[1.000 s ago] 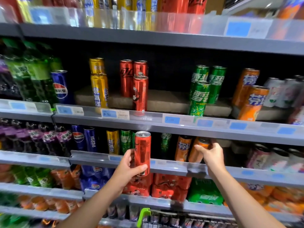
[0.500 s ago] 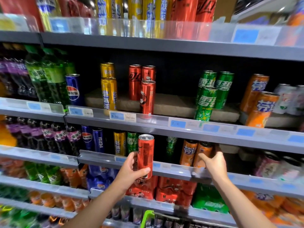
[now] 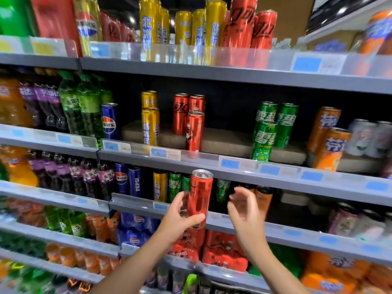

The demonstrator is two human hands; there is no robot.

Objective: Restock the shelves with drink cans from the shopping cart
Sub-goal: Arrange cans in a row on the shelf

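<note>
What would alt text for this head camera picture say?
A person's left hand holds a red drink can upright before shop shelves of colourful cans and bottles. The empty right hand, blurred, hovers beside it with fingers loosely curled.

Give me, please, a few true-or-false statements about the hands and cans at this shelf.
1. The left hand holds a red can upright. True.
2. The right hand grips an orange can. False: it holds nothing, its fingers loosely curled in front of the shelf.
3. A single blue can stands beside the green bottles. True.
4. The held can has a green top. False: its top is silver.
</note>
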